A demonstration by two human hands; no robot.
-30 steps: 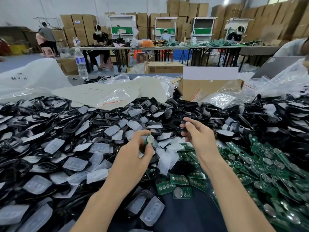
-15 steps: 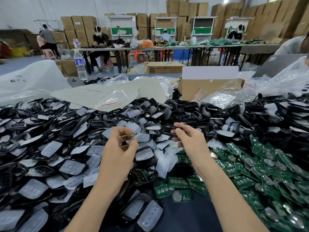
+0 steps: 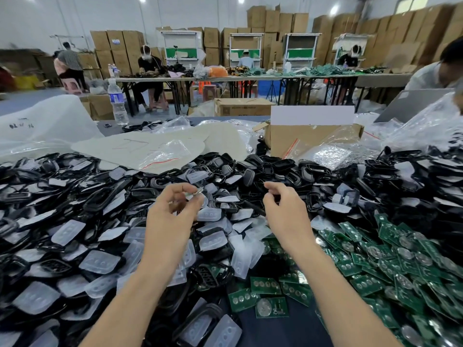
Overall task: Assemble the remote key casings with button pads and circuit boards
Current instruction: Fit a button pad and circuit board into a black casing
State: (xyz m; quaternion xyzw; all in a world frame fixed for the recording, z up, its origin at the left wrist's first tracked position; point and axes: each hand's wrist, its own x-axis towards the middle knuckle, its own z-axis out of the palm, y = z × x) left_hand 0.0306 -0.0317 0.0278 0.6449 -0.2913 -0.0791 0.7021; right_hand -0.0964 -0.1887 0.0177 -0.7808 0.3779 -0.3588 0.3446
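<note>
At near edge: green circuit boards point(image 3: 265, 285) to R, clear button pads point(image 3: 100, 261) to L. Mid-pile: small flat part point(image 3: 195, 195), prob. a board, pinched in L hand point(image 3: 172, 221) fingertips; R hand point(image 3: 285, 214) curled, contents unclear. Beyond: black casings point(image 3: 280, 164). Suggest: pick one untangled casing, seat pad first, then board, w/o forcing.

Left hand point(image 3: 172, 216) pinching, right hand point(image 3: 285, 214) curled — both raised

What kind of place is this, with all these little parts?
Likely a factory assembly room: heaps of black casings and green circuit boards cover the table, stacked cardboard boxes line the wall.
</note>
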